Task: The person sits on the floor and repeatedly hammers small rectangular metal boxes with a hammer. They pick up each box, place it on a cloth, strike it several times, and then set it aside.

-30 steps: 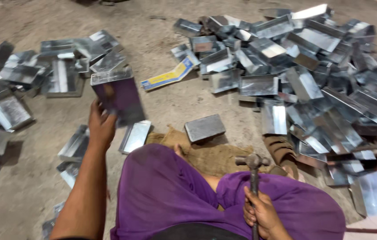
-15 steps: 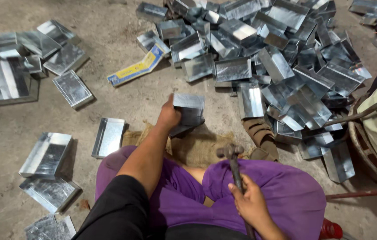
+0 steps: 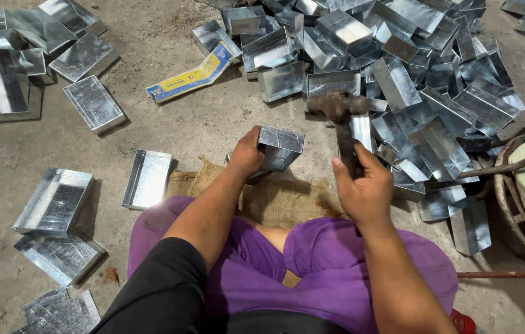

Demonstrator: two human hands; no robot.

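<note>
My left hand (image 3: 245,156) clamps the tin box (image 3: 280,148) on the sacking (image 3: 287,198), fingers wrapped over its near edge at nine o'clock of the box; my right hand (image 3: 364,188) is curled tight around the hammer (image 3: 338,117), whose head is raised at one o'clock. Best I keep the box pinned flat and strike well clear of my knuckles — short, square blows. The seam itself is turned from me, and the pile (image 3: 411,80) at twelve runs off the frame.
</note>
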